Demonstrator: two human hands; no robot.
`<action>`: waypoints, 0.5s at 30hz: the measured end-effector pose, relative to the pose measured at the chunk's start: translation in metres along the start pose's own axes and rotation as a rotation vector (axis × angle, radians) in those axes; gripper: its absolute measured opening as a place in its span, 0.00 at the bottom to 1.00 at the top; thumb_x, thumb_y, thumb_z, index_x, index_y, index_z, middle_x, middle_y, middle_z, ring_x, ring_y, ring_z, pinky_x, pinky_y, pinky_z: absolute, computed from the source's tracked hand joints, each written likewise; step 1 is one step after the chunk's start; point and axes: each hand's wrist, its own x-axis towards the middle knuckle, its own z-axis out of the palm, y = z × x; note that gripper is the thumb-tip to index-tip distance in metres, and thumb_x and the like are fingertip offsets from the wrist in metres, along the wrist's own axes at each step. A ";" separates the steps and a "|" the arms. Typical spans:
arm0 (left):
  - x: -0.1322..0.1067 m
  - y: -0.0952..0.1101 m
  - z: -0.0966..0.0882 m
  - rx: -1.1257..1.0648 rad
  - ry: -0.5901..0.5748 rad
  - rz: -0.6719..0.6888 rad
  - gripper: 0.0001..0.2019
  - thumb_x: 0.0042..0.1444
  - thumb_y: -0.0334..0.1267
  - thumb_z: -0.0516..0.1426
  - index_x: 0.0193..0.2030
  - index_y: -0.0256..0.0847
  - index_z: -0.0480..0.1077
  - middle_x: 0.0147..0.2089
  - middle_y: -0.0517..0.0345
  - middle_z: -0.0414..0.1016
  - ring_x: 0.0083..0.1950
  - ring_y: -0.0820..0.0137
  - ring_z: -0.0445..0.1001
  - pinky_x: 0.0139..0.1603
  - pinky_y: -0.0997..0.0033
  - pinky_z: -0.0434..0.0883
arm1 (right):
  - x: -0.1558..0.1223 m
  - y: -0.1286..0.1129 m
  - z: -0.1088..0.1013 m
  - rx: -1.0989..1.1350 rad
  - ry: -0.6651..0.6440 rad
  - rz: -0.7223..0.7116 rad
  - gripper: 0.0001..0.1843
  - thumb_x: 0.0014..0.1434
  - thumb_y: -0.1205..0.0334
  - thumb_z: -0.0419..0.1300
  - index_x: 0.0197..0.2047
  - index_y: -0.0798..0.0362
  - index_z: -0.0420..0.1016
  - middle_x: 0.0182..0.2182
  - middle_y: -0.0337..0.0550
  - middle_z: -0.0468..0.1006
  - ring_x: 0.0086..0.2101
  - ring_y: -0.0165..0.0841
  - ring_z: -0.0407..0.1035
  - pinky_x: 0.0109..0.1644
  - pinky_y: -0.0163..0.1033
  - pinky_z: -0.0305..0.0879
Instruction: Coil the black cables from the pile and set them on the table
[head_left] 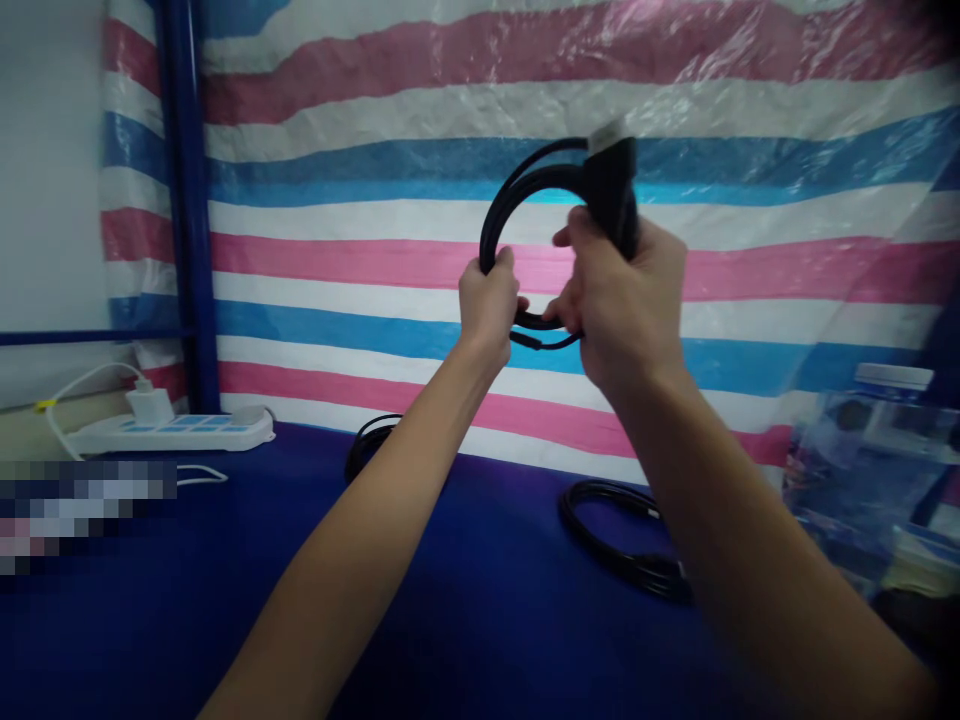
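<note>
A coiled black cable (491, 228) is held up in the air between my two hands, in front of the striped sheet. My left hand (487, 305) is closed around the left side of the loop. My right hand (626, 290) grips the right side, close to a wide black plug (611, 185) with a pale, blurred end that points up. Below on the blue surface lie two more coiled black cables: one coil (600, 545) at the right, partly behind my right forearm, and another coil (365, 447) partly hidden by my left forearm.
A white power strip (187, 432) with a white charger (150, 405) plugged in rests at the back left. At the right stands a clear plastic container (862, 470) with a white lid. A dark blue post (191, 220) and the striped plastic sheet (375, 260) bound the blue surface (480, 620).
</note>
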 end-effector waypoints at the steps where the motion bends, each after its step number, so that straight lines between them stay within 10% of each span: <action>1: -0.002 0.001 0.001 0.058 -0.012 0.081 0.10 0.57 0.46 0.53 0.33 0.42 0.59 0.25 0.63 0.60 0.25 0.76 0.62 0.30 0.77 0.61 | 0.003 -0.002 -0.006 0.036 0.045 0.015 0.11 0.59 0.54 0.55 0.30 0.50 0.63 0.15 0.35 0.57 0.18 0.26 0.56 0.21 0.34 0.55; 4: -0.009 0.003 0.002 0.252 -0.053 0.202 0.16 0.51 0.51 0.58 0.36 0.42 0.63 0.34 0.56 0.68 0.39 0.68 0.69 0.39 0.73 0.64 | 0.013 -0.003 -0.021 0.149 0.221 -0.038 0.10 0.60 0.60 0.54 0.28 0.52 0.63 0.11 0.30 0.51 0.13 0.23 0.48 0.18 0.34 0.52; 8: -0.018 0.000 0.004 0.376 -0.267 -0.107 0.25 0.40 0.58 0.62 0.38 0.42 0.66 0.44 0.50 0.69 0.52 0.54 0.66 0.46 0.63 0.65 | 0.019 0.008 -0.029 0.275 0.438 -0.250 0.11 0.61 0.61 0.52 0.27 0.53 0.63 0.10 0.26 0.51 0.10 0.22 0.45 0.16 0.33 0.49; 12: -0.020 -0.009 0.011 0.030 -0.621 -0.482 0.17 0.51 0.52 0.56 0.28 0.39 0.64 0.29 0.54 0.68 0.33 0.64 0.71 0.37 0.63 0.68 | 0.016 0.024 -0.024 0.429 0.284 -0.132 0.11 0.61 0.61 0.52 0.27 0.53 0.64 0.09 0.26 0.49 0.10 0.22 0.43 0.15 0.32 0.45; 15: -0.015 -0.015 0.016 -0.294 -0.468 -0.417 0.15 0.57 0.38 0.53 0.21 0.38 0.57 0.19 0.62 0.60 0.21 0.77 0.63 0.29 0.75 0.65 | 0.014 0.033 -0.018 0.551 0.163 0.092 0.12 0.62 0.59 0.50 0.28 0.54 0.63 0.08 0.25 0.47 0.10 0.22 0.42 0.17 0.31 0.49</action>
